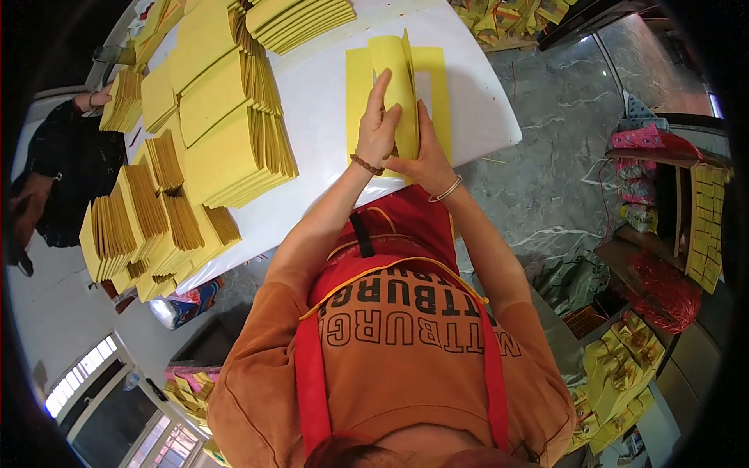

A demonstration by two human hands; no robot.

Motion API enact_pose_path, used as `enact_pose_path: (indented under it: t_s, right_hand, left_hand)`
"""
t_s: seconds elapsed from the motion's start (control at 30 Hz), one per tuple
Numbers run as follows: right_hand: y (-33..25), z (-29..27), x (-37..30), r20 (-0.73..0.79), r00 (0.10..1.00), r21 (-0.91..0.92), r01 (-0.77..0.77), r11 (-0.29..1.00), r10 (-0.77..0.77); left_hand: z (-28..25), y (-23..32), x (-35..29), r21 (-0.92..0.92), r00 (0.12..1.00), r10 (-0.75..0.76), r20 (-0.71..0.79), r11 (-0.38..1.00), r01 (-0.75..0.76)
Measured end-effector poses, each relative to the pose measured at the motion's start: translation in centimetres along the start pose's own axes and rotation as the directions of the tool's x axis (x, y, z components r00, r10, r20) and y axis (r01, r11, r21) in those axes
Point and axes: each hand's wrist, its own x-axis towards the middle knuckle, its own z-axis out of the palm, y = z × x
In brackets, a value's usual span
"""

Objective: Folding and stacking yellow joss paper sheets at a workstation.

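Observation:
A folded, upward-curving sheet of yellow paper (392, 56) stands between my hands on the white table. My left hand (378, 129), with a beaded bracelet at the wrist, presses its left side with the fingers pointing away from me. On the right side my right hand (427, 156), wearing a bangle, grips the paper's near right edge, its thumb reaching left toward my left palm. Beneath lies flat yellow paper (357, 78), with a whitish patch showing right of the fold. The lower part of the folded paper is partly hidden by my hands.
Stacks of folded yellow paper (222, 148) cover the left of the white table (316, 101). A co-worker's hand (94, 100) touches a stack at far left. Yellow bundles (511, 19) lie beyond the table. Right, a shelf (659, 156) and red stringy material (663, 292) stand near the grey floor.

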Motion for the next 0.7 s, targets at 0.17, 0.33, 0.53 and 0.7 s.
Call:
enact_pose_path:
  t_s: [0.17,0.33,0.53,0.7]
  right_hand:
    - [-0.4,0.0,0.0,-0.009,1.000,-0.056,0.001,0.998,-0.001]
    - [-0.5,-0.1,0.0,-0.010,1.000,-0.047,0.012,0.999,-0.013]
    - [-0.4,-0.1,0.0,0.000,1.000,0.001,0.010,1.000,-0.010]
    - [0.5,0.0,0.0,0.010,1.000,0.077,-0.021,0.997,0.020]
  left_hand:
    - [-1.7,-0.6,0.3,0.268,0.975,-0.095,0.200,0.963,0.038]
    - [-1.5,-0.9,0.3,0.292,0.977,-0.021,0.212,0.956,-0.042]
    - [-1.7,-0.9,0.2,0.268,0.974,-0.096,0.207,0.963,0.038]
    - [0.2,0.0,-0.2,-0.013,0.997,-0.059,0.043,0.998,0.060]
